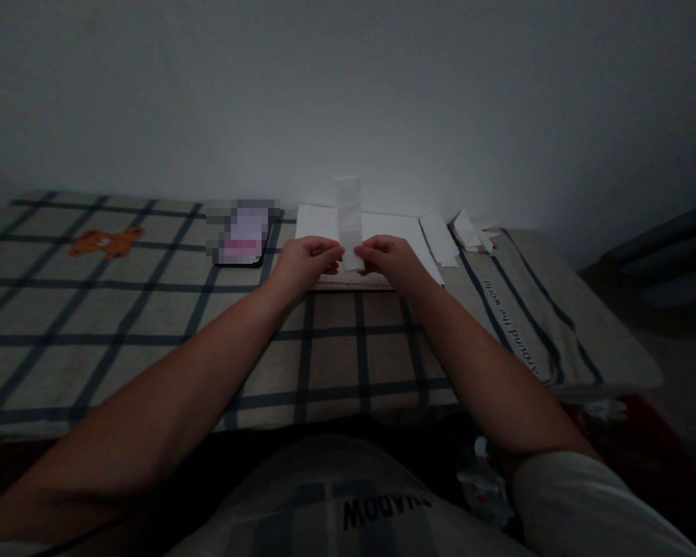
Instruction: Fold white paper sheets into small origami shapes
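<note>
A narrow white paper strip (349,213) stands up between my two hands, with faint creases across it. My left hand (310,261) pinches its lower left edge between thumb and fingers. On the opposite edge, my right hand (390,257) has the same kind of pinch. Beneath both hands lies a pad of white paper (400,228), its near edge pinkish. A separate white paper strip (439,238) rests just right of the pad.
Crumpled paper scraps (472,232) lie farther right on the checked tablecloth (336,348). A phone (243,236) with a lit, blurred screen is left of the pad. An orange bear-shaped piece (107,242) lies at far left. The wall (348,100) rises behind the table.
</note>
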Tool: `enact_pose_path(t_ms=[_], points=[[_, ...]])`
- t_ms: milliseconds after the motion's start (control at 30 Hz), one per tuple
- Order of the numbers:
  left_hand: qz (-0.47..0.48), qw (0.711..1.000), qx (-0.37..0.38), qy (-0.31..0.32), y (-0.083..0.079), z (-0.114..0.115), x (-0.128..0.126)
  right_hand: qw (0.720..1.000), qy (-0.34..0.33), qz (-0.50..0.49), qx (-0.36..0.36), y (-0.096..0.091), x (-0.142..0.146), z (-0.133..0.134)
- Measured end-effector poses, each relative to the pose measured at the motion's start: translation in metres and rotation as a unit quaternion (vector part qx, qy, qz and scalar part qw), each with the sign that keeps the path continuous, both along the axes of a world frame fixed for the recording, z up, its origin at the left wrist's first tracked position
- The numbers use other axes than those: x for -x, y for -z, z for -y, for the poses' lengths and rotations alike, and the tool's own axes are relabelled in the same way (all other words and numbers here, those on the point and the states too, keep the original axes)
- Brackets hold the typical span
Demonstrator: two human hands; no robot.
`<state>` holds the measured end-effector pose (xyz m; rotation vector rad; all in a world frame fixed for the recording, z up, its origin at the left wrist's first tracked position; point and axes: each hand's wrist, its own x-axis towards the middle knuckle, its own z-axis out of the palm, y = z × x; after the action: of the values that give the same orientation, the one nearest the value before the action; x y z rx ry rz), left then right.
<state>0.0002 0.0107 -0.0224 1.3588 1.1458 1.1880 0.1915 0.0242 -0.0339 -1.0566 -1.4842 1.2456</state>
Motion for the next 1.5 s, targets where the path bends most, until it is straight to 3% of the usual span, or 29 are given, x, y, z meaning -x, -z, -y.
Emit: enact_pose_path(t_ms=[300,567,867,1033,1233,1500], points=[[0.007,0.998,0.064,0.007,-0.0055,0.0058,-0.0015,0.999,0.027,0.031,-0.033,-0.0048,-0.0006,0.0020],[0.012,0.999,0.030,-0.024,-0.0051,0.0026,0.0004,0.997,-0.029,-0.049,0.052,-0.0021,0.0038,0.0003],[-0.003,1.000,0.014,-0.009,-0.0020,0.0004,0.0009,0.999,-0.010,-0.015,0.027,-0.0081,0.0036,0.0055],[0.001,1.000,0.008,-0.022,-0.0023,-0.0003,0.0011,0.997,-0.032,-0.041,0.055,-0.0042,0.0041,0.0030],[-0.002,1.000,0.010,-0.022,-0.0014,0.0009,0.0007,1.000,-0.023,0.005,0.013,-0.0040,0.0031,0.0023],[0.018,1.000,0.012,-0.023,-0.0062,0.0022,-0.0002,0.998,-0.053,-0.022,0.022,-0.0021,0.0014,0.0023]])
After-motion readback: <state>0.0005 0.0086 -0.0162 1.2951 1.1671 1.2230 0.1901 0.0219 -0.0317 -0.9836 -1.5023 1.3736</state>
